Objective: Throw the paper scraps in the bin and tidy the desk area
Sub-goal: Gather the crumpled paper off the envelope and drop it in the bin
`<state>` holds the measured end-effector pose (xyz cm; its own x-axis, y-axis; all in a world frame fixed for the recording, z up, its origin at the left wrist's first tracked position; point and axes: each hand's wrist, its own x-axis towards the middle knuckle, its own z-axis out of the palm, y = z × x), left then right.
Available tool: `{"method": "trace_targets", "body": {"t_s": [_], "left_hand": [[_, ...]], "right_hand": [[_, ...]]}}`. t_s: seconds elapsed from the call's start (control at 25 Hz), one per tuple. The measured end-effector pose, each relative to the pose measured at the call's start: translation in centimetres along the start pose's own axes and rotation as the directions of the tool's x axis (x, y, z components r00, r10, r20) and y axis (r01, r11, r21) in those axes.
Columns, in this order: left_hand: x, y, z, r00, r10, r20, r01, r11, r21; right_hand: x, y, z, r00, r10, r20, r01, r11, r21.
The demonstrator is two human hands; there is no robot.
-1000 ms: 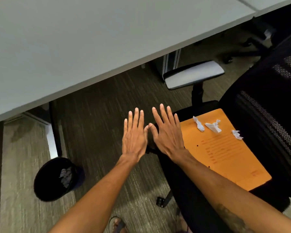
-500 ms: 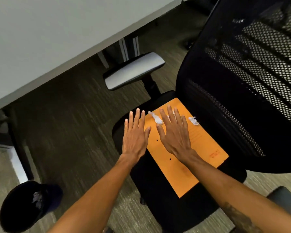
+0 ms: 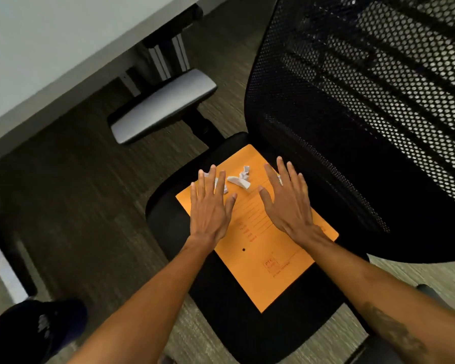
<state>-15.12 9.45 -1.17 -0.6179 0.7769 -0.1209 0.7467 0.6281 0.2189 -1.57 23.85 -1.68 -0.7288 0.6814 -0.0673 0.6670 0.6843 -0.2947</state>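
Observation:
An orange envelope (image 3: 263, 261) lies flat on the black seat of an office chair (image 3: 237, 324). White crumpled paper scraps (image 3: 241, 178) sit on its far end. My left hand (image 3: 209, 206) hovers over the envelope's left part with fingers straight, partly covering one scrap (image 3: 225, 189). My right hand (image 3: 288, 203) is spread flat over the envelope's right side, and a sliver of another scrap (image 3: 280, 178) shows by its fingers. Neither hand holds anything. A black bin (image 3: 24, 334) with white scraps inside stands on the floor at lower left.
The chair's tall mesh backrest (image 3: 365, 114) fills the right side. Its grey armrest (image 3: 163, 106) juts out toward the pale desk top (image 3: 50, 48) at upper left. Dark carpet (image 3: 76, 206) lies between chair and bin.
The view has swung right and closer to the chair. Both hands moved forward over the envelope and spread apart, uncovering the middle scraps between them.

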Motion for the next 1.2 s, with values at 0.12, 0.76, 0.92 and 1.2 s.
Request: {"method": "trace_targets", "body": {"t_s": [0.12,0.76,0.92,1.2], "left_hand": [[1.0,0.1,0.9,0.999,-0.037,-0.004,0.037,0.999,0.014],[3.1,1.2,5.1,0.998,0.02,-0.054,-0.02,1.0,0.007],[2.7,0.3,5.4,0.991,0.061,-0.122,-0.063,0.998,-0.012],[2.0,-0.1,5.3,0.991,0.037,-0.128,-0.034,0.999,0.029]], "right_hand": [[1.3,1.3,0.9,0.998,-0.034,0.045,0.033,0.999,0.009],[3.3,-0.4,5.5,0.969,-0.177,0.171,0.171,0.984,0.052],[3.3,-0.8,5.8,0.984,-0.17,0.049,0.168,0.985,0.038],[3.2,-0.5,5.3,0.981,-0.166,-0.102,0.149,0.976,-0.157]]}}
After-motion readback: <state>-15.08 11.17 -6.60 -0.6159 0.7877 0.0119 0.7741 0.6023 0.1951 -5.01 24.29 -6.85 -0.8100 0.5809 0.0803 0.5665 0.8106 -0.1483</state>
